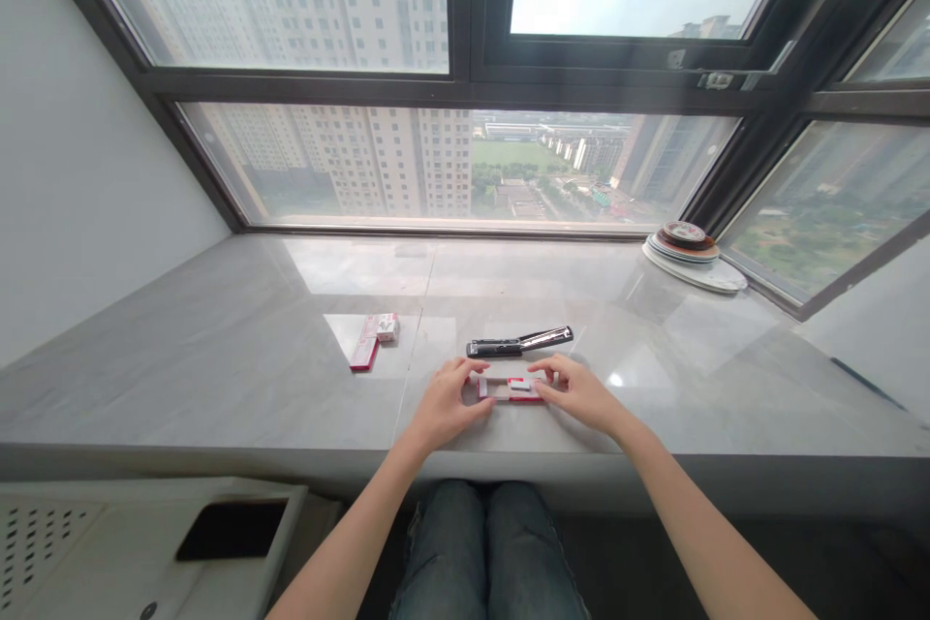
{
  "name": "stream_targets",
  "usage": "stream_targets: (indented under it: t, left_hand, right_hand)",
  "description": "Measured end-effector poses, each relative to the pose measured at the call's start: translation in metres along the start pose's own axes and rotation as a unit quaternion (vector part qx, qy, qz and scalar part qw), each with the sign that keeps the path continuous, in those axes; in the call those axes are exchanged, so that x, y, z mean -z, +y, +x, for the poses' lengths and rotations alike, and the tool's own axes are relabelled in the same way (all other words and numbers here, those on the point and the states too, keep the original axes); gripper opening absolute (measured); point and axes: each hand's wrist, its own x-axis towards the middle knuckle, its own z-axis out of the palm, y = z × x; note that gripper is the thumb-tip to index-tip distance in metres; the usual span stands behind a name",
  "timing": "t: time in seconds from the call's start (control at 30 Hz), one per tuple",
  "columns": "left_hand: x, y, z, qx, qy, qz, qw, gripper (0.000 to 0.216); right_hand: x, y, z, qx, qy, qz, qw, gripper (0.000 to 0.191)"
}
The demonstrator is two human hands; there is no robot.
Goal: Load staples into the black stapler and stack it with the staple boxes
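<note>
A small flat red and white box (pixel 509 389) lies on the grey stone sill (pixel 218 358) in front of me. My left hand (pixel 447 402) grips its left end with curled fingers. My right hand (pixel 577 392) pinches its right end. Just beyond the box, a black and silver stapler (pixel 518 342) rests on the sill, apart from both hands. Further left lie a red strip with a small white and red box (pixel 376 338) on it.
A stack of round plates (pixel 692 252) sits at the back right corner by the window. Below left stands a white perforated unit with a dark opening (pixel 231 530). My knees in jeans (pixel 486 552) are under the sill edge.
</note>
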Motion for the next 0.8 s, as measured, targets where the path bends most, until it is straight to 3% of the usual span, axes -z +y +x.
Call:
stream_targets:
  t: [0.07, 0.17, 0.33, 0.47, 0.63, 0.7, 0.8]
  left_hand:
    - [-0.002, 0.001, 0.001, 0.029, 0.027, 0.015, 0.999, 0.032]
    - [-0.010, 0.005, 0.002, 0.059, 0.034, 0.029, 0.997, 0.022]
    - [-0.022, 0.013, -0.001, 0.052, 0.021, 0.021, 0.998, 0.021]
    - [-0.020, 0.012, -0.002, 0.055, 0.026, 0.014, 0.998, 0.023]
    - [-0.006, -0.009, 0.030, 0.088, 0.102, 0.071, 0.988, 0.030]
    - [-0.004, -0.019, 0.047, 0.088, 0.097, 0.080, 0.988, 0.041]
    - [-0.006, -0.028, 0.059, 0.079, 0.069, 0.084, 0.991, 0.038]
  right_hand:
    - [0.000, 0.001, -0.005, 0.000, -0.023, 0.000, 1.000, 0.040]
    - [-0.007, -0.005, -0.008, 0.015, -0.045, -0.024, 0.999, 0.035]
    - [-0.021, -0.012, -0.003, 0.036, -0.058, -0.051, 0.996, 0.033]
    - [-0.020, -0.016, 0.000, 0.025, -0.060, -0.085, 0.994, 0.040]
    - [-0.027, -0.029, 0.003, 0.026, -0.025, -0.106, 0.994, 0.035]
    - [-0.034, -0.032, 0.006, 0.038, -0.029, -0.103, 0.994, 0.025]
    - [-0.040, -0.035, 0.013, 0.067, -0.029, -0.099, 0.992, 0.017]
